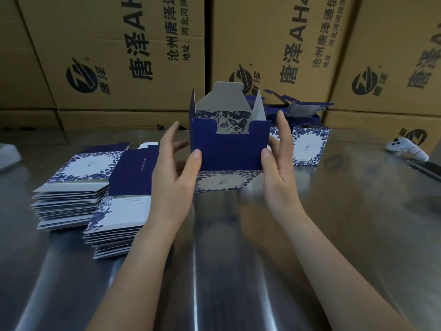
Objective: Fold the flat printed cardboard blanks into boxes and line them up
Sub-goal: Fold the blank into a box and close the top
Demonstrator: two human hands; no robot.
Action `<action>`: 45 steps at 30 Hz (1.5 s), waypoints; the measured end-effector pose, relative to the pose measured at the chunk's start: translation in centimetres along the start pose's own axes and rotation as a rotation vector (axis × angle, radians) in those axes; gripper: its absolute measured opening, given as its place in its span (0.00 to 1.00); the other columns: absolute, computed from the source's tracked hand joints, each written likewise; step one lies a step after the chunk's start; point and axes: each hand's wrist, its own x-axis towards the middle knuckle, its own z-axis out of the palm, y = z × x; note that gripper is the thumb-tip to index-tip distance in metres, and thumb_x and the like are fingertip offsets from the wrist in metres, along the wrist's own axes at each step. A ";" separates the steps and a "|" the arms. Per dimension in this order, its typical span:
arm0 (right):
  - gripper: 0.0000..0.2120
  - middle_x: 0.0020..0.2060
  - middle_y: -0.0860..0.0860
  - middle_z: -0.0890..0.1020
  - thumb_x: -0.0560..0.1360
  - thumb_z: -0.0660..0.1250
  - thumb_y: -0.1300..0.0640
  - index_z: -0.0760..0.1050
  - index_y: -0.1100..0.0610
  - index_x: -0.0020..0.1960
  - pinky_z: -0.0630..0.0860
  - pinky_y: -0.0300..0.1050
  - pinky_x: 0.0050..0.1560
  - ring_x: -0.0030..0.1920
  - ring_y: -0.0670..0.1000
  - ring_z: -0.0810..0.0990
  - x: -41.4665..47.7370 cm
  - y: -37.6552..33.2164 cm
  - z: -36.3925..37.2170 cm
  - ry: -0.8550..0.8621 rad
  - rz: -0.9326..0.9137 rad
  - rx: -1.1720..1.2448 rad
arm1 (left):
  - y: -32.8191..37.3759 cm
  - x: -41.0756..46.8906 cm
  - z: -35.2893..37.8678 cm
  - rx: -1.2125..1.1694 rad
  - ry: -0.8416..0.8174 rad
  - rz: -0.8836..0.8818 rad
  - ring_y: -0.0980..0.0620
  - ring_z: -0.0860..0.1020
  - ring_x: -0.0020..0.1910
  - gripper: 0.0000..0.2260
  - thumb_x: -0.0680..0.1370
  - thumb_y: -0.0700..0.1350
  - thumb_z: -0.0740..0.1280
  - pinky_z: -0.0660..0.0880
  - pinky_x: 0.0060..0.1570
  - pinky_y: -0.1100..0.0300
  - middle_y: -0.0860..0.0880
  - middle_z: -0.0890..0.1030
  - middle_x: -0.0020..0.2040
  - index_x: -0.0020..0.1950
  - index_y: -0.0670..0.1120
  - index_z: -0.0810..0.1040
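A half-folded box [229, 149], navy with a blue floral print, is held upright in the middle, its top flaps standing open and its white inside showing. My left hand [174, 173] has its thumb on the box's front left edge, with the fingers spread behind and to the left. My right hand [279, 168] pinches the right edge, thumb in front and fingers straight up along the side. Two stacks of flat printed blanks [71, 192] [119, 218] lie to the left. Folded boxes [307, 146] stand behind on the right, partly hidden.
The work surface is a shiny steel table [226, 259]. Large brown shipping cartons [119, 56] form a wall along its back. A white controller [405, 149] and a dark flat object [427, 167] lie at the right edge; a white object [7, 154] sits at the far left.
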 end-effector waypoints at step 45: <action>0.28 0.61 0.24 0.63 0.75 0.65 0.68 0.60 0.47 0.68 0.75 0.49 0.35 0.48 0.31 0.71 0.1 1.6 -1.2 0.088 -0.179 -0.395 | -0.9 -0.4 0.8 0.403 -0.015 0.219 0.56 0.74 0.30 0.36 0.77 0.37 0.67 0.75 0.32 0.52 0.52 0.71 0.70 0.72 0.65 0.51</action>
